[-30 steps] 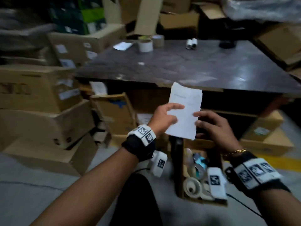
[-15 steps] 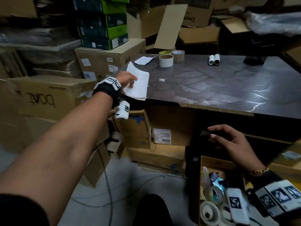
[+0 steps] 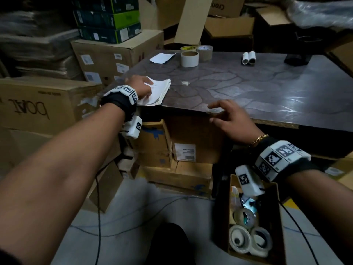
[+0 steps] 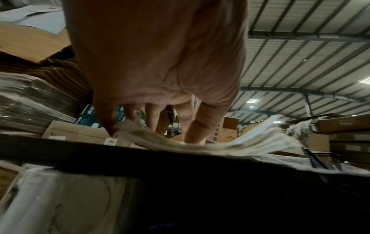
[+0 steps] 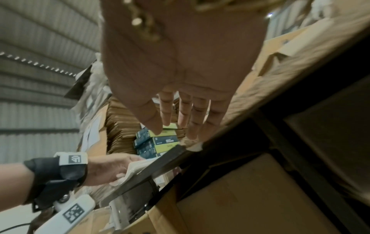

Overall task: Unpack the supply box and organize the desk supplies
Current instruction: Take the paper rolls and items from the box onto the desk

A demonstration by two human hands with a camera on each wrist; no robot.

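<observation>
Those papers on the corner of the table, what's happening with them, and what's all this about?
A person is emptying a supply box on the floor and laying things out on the table. The left hand rests on a stack of papers at the table's near corner, thumb under its edge. The right hand is open at the table's front edge, holding nothing. Tape rolls remain in the box; others already stand on the table.

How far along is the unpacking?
Done: three tape rolls and two small white rolls sit on the desk. In hand: left hand sets the paper stack at the desk corner; right hand empty. Left: tape in the box.
</observation>
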